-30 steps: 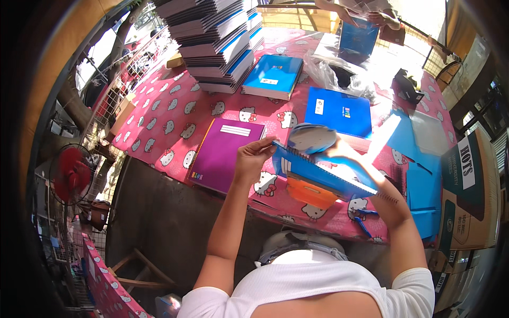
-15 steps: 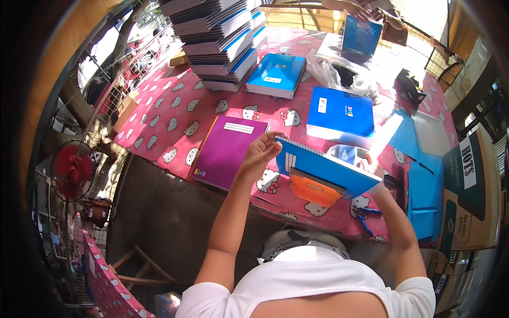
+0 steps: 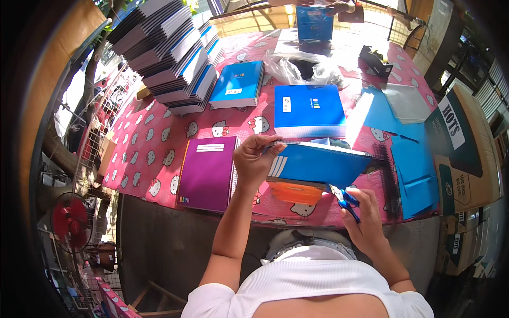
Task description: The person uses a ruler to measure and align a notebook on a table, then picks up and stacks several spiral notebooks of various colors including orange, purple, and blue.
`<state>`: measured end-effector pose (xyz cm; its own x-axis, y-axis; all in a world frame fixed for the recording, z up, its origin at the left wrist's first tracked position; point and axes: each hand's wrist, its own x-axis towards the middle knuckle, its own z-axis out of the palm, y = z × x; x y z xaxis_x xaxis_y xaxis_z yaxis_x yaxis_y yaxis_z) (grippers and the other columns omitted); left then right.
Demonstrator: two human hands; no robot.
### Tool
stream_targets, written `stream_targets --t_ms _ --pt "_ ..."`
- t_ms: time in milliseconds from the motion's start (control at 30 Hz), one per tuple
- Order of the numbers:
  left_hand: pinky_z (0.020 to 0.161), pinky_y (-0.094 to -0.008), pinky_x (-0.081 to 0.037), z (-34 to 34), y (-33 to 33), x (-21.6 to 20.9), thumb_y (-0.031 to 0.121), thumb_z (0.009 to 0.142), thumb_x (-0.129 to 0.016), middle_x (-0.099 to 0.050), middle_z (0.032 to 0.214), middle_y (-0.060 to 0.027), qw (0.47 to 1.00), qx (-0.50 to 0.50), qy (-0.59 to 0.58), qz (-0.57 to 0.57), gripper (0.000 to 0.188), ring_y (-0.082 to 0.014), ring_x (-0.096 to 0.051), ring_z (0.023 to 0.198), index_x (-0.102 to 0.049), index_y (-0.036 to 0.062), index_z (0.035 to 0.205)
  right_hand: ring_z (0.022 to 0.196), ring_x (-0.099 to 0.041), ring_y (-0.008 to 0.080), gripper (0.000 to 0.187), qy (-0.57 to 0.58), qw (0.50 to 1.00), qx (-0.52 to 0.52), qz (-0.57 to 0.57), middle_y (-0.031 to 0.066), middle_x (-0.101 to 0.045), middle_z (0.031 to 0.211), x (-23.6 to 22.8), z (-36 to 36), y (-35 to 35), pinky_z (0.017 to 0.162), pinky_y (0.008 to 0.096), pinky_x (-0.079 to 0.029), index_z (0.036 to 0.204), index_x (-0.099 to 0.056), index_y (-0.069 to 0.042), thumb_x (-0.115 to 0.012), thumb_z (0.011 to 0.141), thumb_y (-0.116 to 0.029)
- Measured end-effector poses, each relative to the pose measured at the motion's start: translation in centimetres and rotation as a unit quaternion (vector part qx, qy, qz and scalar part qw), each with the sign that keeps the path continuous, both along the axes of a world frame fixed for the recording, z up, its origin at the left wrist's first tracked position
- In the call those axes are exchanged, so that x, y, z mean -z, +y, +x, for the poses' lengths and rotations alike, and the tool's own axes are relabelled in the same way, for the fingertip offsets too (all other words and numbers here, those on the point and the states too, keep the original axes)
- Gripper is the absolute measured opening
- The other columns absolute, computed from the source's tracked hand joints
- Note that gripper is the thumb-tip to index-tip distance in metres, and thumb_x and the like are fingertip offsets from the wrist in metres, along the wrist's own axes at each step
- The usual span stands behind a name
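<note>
My left hand (image 3: 254,161) pinches the upper left corner of a blue spiral notebook (image 3: 321,164), which is tilted up along its coil edge. Blue-handled pliers (image 3: 348,202) are in my right hand (image 3: 368,228), their metal jaws just below the notebook's lower edge. Partly under the notebook sits an orange block with a dark edge (image 3: 294,192). To the left of my left hand lies a purple spiral notebook (image 3: 208,172). A pile of bright blue notebooks (image 3: 309,108) rests beyond the one I hold.
Tall notebook stacks (image 3: 169,63) stand at the far left, with another blue notebook (image 3: 238,84) beside them. Loose blue covers (image 3: 413,169) and a cardboard box (image 3: 464,153) are at the right. A plastic bag (image 3: 323,71) lies farther back, near another person's hands (image 3: 339,7).
My right hand has left the notebook's right end and picked up the pliers from the table, bringing them to its lower edge. My left hand still grips the corner. The view has shifted.
</note>
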<state>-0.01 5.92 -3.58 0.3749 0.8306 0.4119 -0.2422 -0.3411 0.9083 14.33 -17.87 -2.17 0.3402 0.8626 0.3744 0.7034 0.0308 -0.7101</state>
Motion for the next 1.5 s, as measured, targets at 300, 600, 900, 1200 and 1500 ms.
stream_targets --t_ms 300,600,900,1200,1500 --pt "0.070 -0.0286 -0.056 4.3 -5.3 -2.3 -0.013 0.073 -0.070 -0.067 0.085 -0.0137 0.957 -0.043 0.007 0.288 0.019 -0.0193 -0.067 0.080 -0.062 -0.0032 0.087 0.099 -0.050 0.0320 0.042 -0.146 0.984 0.100 0.029 0.0169 -0.048 0.109 -4.5 -1.7 3.5 0.084 0.0415 -0.041 0.121 -0.053 -0.007 -0.065 0.084 -0.023" --pt "0.077 -0.0348 -0.056 3.9 -5.9 -2.2 -0.014 0.066 -0.072 -0.067 0.084 -0.0134 0.941 -0.006 -0.010 0.338 0.025 -0.0263 -0.068 0.081 -0.062 -0.0012 0.085 0.078 -0.062 0.0178 0.027 0.608 0.767 -0.196 -0.059 0.0096 -0.065 0.091 -2.6 2.0 2.7 0.068 0.0241 -0.048 0.114 -0.058 0.003 -0.053 0.095 -0.016" --pt "0.074 -0.0257 -0.053 -7.2 1.4 -3.9 0.005 0.082 -0.071 -0.067 0.089 -0.0092 0.953 -0.200 -0.226 -0.008 0.013 -0.0122 -0.064 0.080 -0.058 0.0055 0.086 0.106 -0.052 0.0326 0.044 -0.047 0.989 0.141 0.012 0.0139 -0.054 0.110 10.0 3.5 0.5 0.096 0.0434 -0.040 0.120 -0.056 -0.005 -0.069 0.080 -0.016" --pt "0.069 -0.0303 -0.052 -27.7 6.9 10.5 0.015 0.086 -0.070 -0.064 0.086 -0.0094 0.823 -0.539 -0.013 -0.178 0.020 -0.0176 -0.062 0.076 -0.057 -0.0009 0.086 0.104 -0.056 0.0324 0.026 -0.161 0.983 0.079 0.048 0.0113 -0.061 0.108 12.0 10.4 8.9 0.094 0.0460 -0.041 0.089 -0.068 -0.006 -0.075 0.071 -0.024" --pt "0.081 -0.0359 -0.045 -27.6 8.4 17.3 0.016 0.090 -0.061 -0.058 0.096 -0.0113 0.718 -0.684 0.121 -0.039 0.021 -0.0236 -0.057 0.090 -0.052 -0.0021 0.094 0.110 -0.048 0.0286 0.031 -0.355 0.922 -0.153 0.001 0.0092 -0.051 0.116 10.8 5.2 30.4 0.089 0.0397 -0.043 0.103 -0.066 -0.014 -0.064 0.072 -0.010"
